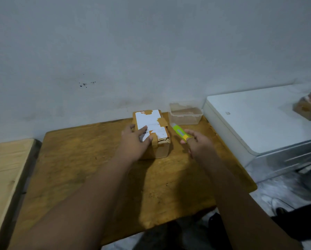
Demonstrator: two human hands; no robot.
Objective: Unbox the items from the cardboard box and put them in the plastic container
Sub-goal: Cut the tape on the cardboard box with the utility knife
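A small cardboard box (160,131), taped shut with brown tape and bearing a white label, stands on the wooden table (89,163) near the wall. My left hand (135,139) rests flat on its top left side, steadying it. My right hand (196,141) grips a green and yellow utility knife (180,133), whose tip points toward the box's right edge. A clear, lidless plastic container (186,114) sits behind the knife, to the right of the box.
A white, glossy appliance (255,121) stands just right of the table and mirrors the hand and box. A lighter wooden surface (5,166) lies at the left. The grey wall (133,51) runs close behind the box.
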